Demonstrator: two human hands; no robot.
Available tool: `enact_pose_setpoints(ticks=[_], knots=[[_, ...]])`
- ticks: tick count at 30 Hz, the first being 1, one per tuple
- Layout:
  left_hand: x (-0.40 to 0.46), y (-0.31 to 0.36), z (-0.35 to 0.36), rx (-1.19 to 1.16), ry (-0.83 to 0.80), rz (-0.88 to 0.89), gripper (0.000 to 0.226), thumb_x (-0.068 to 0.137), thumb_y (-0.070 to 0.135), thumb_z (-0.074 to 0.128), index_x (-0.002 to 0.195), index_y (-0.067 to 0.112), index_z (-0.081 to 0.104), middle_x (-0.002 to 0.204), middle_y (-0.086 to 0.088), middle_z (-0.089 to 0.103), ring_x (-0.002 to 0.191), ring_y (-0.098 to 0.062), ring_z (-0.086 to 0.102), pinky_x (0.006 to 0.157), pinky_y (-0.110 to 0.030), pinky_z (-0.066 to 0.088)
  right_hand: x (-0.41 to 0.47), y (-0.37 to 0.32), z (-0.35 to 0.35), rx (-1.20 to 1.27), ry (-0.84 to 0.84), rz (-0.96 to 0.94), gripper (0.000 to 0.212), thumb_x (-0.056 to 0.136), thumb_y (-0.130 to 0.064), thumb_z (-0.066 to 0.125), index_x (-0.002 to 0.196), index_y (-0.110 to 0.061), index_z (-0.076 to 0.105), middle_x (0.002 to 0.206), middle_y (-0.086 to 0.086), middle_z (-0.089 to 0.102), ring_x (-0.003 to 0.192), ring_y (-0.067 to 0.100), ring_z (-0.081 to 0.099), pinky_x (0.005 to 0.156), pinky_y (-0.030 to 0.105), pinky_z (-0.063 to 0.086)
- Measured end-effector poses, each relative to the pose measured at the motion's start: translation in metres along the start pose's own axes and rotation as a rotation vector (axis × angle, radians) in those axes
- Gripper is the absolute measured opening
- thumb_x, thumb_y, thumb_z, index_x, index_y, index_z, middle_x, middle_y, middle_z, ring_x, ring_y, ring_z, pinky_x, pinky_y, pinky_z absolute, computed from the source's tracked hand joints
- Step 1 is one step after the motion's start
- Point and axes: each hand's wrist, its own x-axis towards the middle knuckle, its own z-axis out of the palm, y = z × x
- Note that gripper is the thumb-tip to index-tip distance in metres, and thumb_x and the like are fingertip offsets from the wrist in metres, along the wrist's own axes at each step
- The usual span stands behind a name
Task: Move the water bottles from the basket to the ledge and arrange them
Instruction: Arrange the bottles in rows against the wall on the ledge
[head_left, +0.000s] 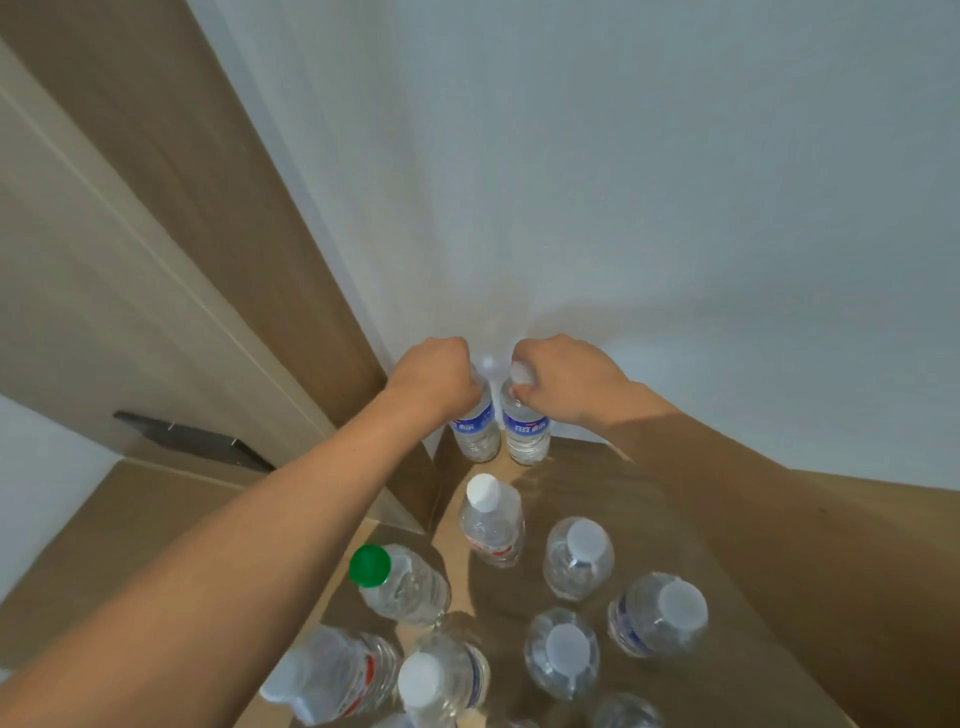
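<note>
Seen from the head camera, a person's two bare arms reach forward to the far corner of a wooden ledge (613, 499), where it meets a white wall (623, 182). The left hand (436, 376) is curled round the neck of the left blue-labelled bottle (475, 428), and the right hand (563, 376) pinches the top of the right blue-labelled bottle (527, 434); the two bottles stand upright, just beside each other, against the wall at the ledge's far edge. Nearer the camera, other clear water bottles stand upright on the ledge: a white-capped bottle with a red label (491, 519) behind a loose cluster of white-capped bottles (579, 558) towards the near edge, and a green-capped bottle (400, 582) by the ledge's left edge. More bottles crowd the near edge, partly cut off by the frame. To the left rises a brown wooden panel (218, 218) with a dark fitting (192, 441) at its foot.
</note>
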Motion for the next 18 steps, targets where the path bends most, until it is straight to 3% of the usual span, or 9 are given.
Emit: enact_pose_setpoints(ticks=[5, 8, 12, 18], knots=[[0.011, -0.008, 0.016, -0.050, 0.017, -0.048, 0.021, 0.091, 0.023, 0.053, 0.104, 0.007, 0.057, 0.111, -0.018, 0.063, 0.100, -0.036, 0.061, 0.070, -0.033, 0.042, 0.010, -0.004, 0.012, 0.025, -0.037, 0.022, 0.037, 0.093, -0.040, 0.055, 0.121, -0.016, 0.054, 0.112, 0.011, 0.062, 0.098, 0.031, 0.058, 0.072, 0.032, 0.041], [0.018, -0.010, 0.018, -0.080, 0.034, -0.043, 0.023, 0.091, 0.024, 0.054, 0.106, 0.007, 0.058, 0.109, -0.016, 0.064, 0.095, -0.033, 0.061, 0.069, -0.033, 0.044, 0.014, -0.008, 0.019, 0.045, -0.038, 0.058, 0.032, 0.094, -0.039, 0.055, 0.118, -0.018, 0.054, 0.106, 0.008, 0.062, 0.086, 0.025, 0.054, 0.070, 0.032, 0.040], [0.024, -0.012, 0.019, -0.125, 0.037, -0.053, 0.023, 0.092, 0.024, 0.056, 0.109, 0.009, 0.058, 0.109, -0.014, 0.065, 0.084, -0.026, 0.054, 0.067, -0.033, 0.043, 0.017, -0.012, 0.021, 0.054, -0.023, 0.092, 0.032, 0.094, -0.040, 0.056, 0.118, -0.020, 0.054, 0.105, 0.005, 0.062, 0.085, 0.023, 0.053, 0.069, 0.032, 0.042], [0.025, -0.012, 0.029, -0.150, 0.096, -0.085, 0.022, 0.091, 0.024, 0.054, 0.107, 0.009, 0.058, 0.104, -0.014, 0.064, 0.086, -0.030, 0.058, 0.068, -0.035, 0.047, 0.023, -0.013, 0.022, 0.077, -0.020, 0.108, 0.029, 0.093, -0.038, 0.056, 0.116, -0.020, 0.055, 0.104, 0.004, 0.062, 0.086, 0.022, 0.055, 0.068, 0.031, 0.042]])
